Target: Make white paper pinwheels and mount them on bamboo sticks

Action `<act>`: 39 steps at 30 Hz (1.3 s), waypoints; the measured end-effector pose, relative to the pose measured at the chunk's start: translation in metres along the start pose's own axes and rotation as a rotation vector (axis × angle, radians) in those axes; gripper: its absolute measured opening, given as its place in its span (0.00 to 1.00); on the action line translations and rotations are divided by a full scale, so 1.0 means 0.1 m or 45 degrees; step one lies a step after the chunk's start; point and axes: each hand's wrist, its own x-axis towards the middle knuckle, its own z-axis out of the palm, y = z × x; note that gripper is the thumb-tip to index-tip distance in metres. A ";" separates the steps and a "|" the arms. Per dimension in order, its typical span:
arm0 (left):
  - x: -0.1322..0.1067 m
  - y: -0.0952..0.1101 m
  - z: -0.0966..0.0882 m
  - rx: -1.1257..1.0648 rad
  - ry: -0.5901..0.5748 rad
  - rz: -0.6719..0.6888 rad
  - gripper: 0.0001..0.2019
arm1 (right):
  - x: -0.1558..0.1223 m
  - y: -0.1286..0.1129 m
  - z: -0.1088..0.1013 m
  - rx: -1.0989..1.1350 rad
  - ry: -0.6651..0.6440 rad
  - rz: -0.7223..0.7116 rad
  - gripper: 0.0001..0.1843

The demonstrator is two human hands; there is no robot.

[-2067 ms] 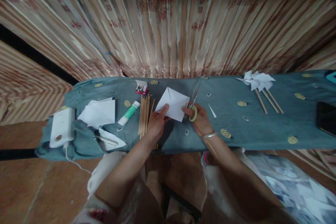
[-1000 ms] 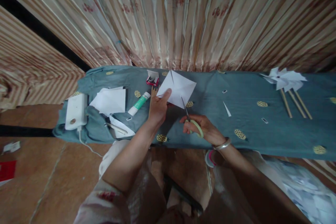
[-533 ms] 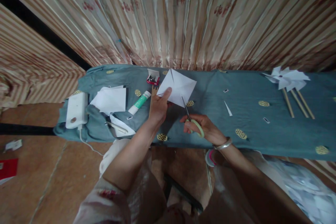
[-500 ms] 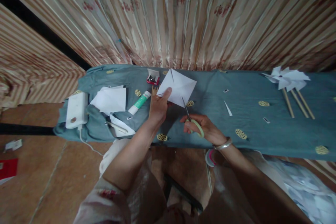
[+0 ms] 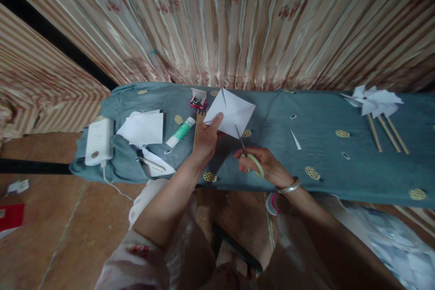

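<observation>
In the head view, the left hand (image 5: 206,140) pinches a white paper square (image 5: 235,109) by its near-left side, thumb on top, above the middle of the cloth-covered desk (image 5: 326,156). The right hand (image 5: 267,163) grips the green handles of the scissors (image 5: 243,147), whose blades meet the paper's near edge, pointing inward. Wooden sticks (image 5: 200,120) lie partly under the left hand and paper, with a small red box (image 5: 198,101) just beyond and a glue stick (image 5: 181,132) beside them. Farther left sits a paper stack (image 5: 144,128); a thin paper sliver (image 5: 296,140) lies right of the scissors, and white pinwheels (image 5: 373,100) rest well apart at far right.
</observation>
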 end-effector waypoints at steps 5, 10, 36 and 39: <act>0.00 0.00 0.01 -0.013 0.003 0.036 0.10 | 0.00 -0.02 0.01 0.005 -0.004 0.003 0.27; 0.01 -0.03 -0.02 0.004 -0.001 0.028 0.11 | 0.01 -0.04 0.01 0.027 0.008 0.049 0.27; 0.03 -0.04 -0.06 0.030 -0.016 0.042 0.13 | 0.02 -0.04 0.05 0.082 0.048 0.077 0.25; 0.01 -0.04 -0.05 0.037 -0.012 0.033 0.13 | 0.02 -0.05 0.05 0.095 0.055 0.068 0.26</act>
